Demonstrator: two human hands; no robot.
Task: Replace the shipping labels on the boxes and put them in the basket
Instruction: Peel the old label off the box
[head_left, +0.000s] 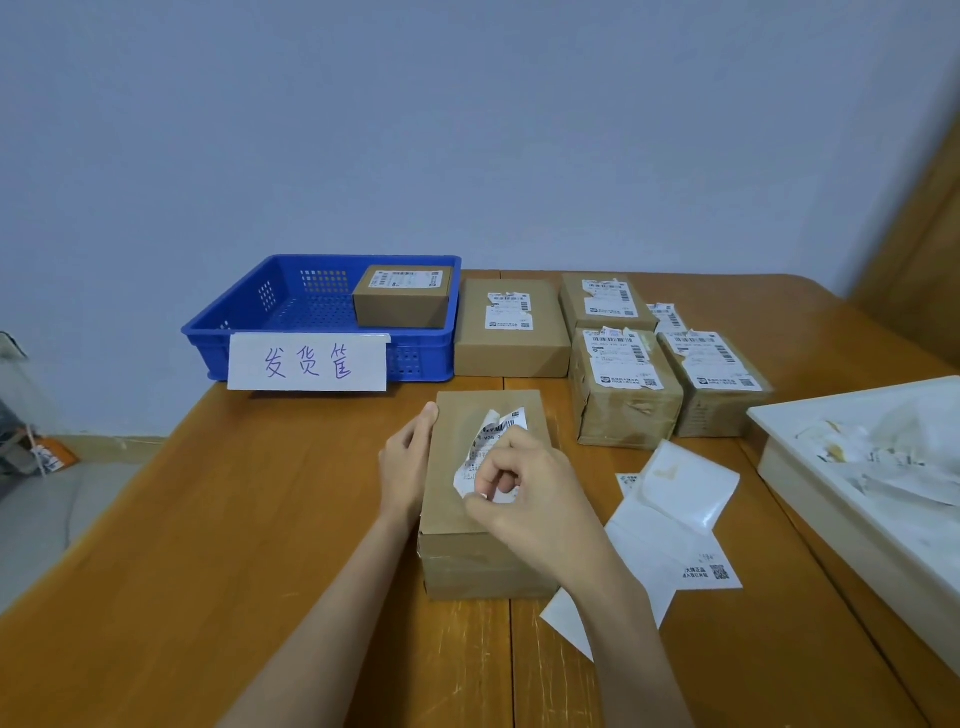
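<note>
Basket (260, 332) at bench (260, 519) rear-left, one box (402, 299) in it; four boxes to its right; tray (852, 499) far right.

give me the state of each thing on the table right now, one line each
box in front: flat on table, label half peeled
old label: torn, right hand pinches it
left hand: steadies box side
blue basket: holds one relabelled box
four waiting boxes: ragged labels on
white tray: holds paper scraps
</note>
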